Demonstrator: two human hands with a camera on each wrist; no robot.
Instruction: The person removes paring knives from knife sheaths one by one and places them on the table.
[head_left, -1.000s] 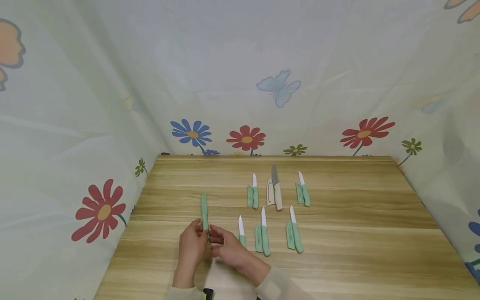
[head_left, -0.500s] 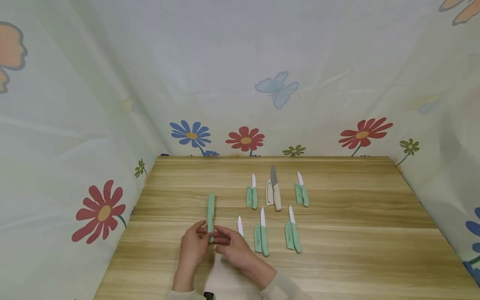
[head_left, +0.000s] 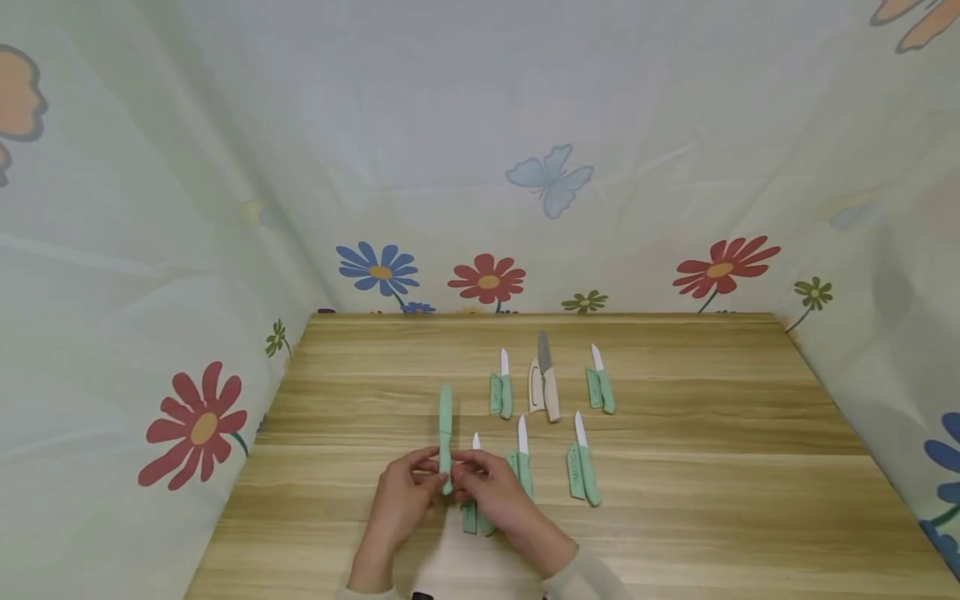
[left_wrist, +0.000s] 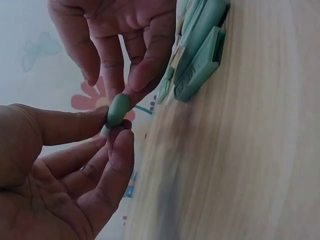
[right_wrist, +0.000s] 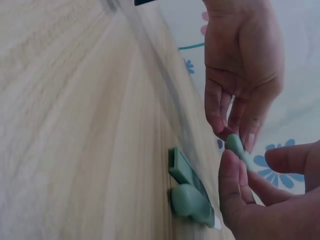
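Observation:
A green knife (head_left: 446,417) in a matching green sheath stands out in front of both hands, held above the wooden table, blade end pointing away. My left hand (head_left: 405,497) pinches its handle (left_wrist: 118,110) between thumb and fingers. From the other side, my right hand (head_left: 501,493) touches the handle with its fingertips, while its thumb (right_wrist: 287,159) stays apart from it. Just below the hands lies a small green-handled knife (head_left: 476,440) with a white blade, partly hidden by the right hand. Its green sheath (head_left: 469,518) lies beside it.
Several more unsheathed knives lie to the right on the wooden table (head_left: 712,500), each next to its sheath: green-handled ones (head_left: 587,467) and a beige one (head_left: 551,392) with a grey blade. A flower-printed cloth (head_left: 637,125) surrounds the table's back and sides.
Both hands have moved right with the sheathed green knife, toward the row of knives. The right hand now covers part of a second green knife; the nearest knife's sheath has come into view.

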